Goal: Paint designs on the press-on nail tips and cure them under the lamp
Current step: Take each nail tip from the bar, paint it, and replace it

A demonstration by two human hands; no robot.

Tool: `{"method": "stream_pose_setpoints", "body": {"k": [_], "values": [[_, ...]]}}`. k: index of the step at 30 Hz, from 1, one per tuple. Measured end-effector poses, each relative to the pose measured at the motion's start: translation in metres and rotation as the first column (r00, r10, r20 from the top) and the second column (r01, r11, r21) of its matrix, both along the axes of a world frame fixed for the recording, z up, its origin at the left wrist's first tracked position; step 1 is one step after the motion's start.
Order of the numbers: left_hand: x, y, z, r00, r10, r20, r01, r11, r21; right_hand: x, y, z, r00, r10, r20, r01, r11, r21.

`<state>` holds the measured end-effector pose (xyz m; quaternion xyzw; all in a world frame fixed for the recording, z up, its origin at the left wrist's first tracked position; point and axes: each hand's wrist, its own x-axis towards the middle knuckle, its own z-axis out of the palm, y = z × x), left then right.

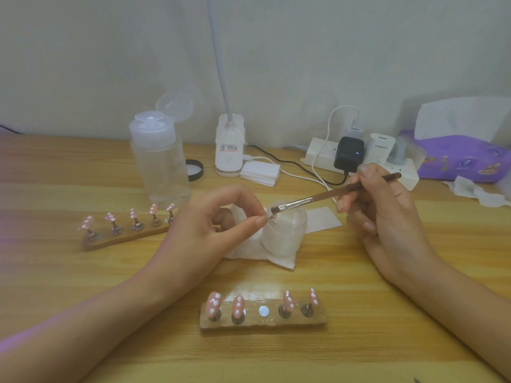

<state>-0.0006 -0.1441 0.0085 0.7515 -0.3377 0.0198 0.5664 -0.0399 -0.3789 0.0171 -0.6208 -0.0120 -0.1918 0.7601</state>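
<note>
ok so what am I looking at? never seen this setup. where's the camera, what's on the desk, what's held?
No robot here: one camera worn on a person's head looks down at their two bare hands over a wooden table. The left hand pinches a small pinkish nail tip above a frosted glass jar standing on a white tissue. The right hand holds a brown-handled brush, bristles at that tip. In front, the near wooden holder carries four pink white-dotted tips; its middle spot is bare. A far wooden holder on the left carries five. Behind stand a clear plastic bottle, a white lamp base and a white power strip.
</note>
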Motion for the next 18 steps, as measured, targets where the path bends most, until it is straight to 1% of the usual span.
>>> {"method": "stream_pose_setpoints", "body": {"k": [2,5,7,9,11,14,16,18], "values": [[0.0004,-0.0001,-0.0003,1.0,0.004,-0.003,-0.004,1.0,0.003,0.0003,0.0007,-0.0002,1.0,0.005,-0.006,-0.005,1.0,-0.029],[0.0001,-0.0004,-0.0001,1.0,-0.003,-0.003,0.003,1.0,0.007,0.0011,-0.0009,-0.0008,0.999,-0.035,-0.017,0.035,0.999,-0.002],[0.0002,-0.0003,-0.0001,1.0,-0.007,-0.018,0.007,1.0,-0.003,0.0004,-0.001,-0.0003,1.0,-0.021,0.001,0.021,1.0,0.014],[0.0004,-0.0002,-0.0002,1.0,-0.005,-0.025,0.005,1.0,-0.005,-0.0002,0.0003,-0.0002,1.0,0.001,0.006,-0.001,1.0,-0.017],[0.0005,-0.0002,-0.0003,0.999,-0.004,-0.032,0.003,1.0,-0.006,0.0002,0.0006,-0.001,1.0,-0.024,-0.01,0.023,0.999,-0.037],[0.0003,-0.0003,-0.0002,1.0,-0.003,-0.029,0.003,1.0,-0.001,0.0006,-0.0011,-0.0013,0.998,-0.06,-0.006,0.06,0.998,-0.015],[0.0002,-0.0003,-0.0004,1.0,-0.001,-0.028,0.001,1.0,-0.002,-0.0002,-0.001,-0.0002,1.0,-0.025,0.015,0.025,1.0,0.004],[0.0,-0.0003,-0.0006,0.999,0.001,-0.033,-0.001,1.0,-0.007,-0.0004,0.0003,0.0,1.0,-0.003,0.009,0.004,1.0,-0.014]]}}
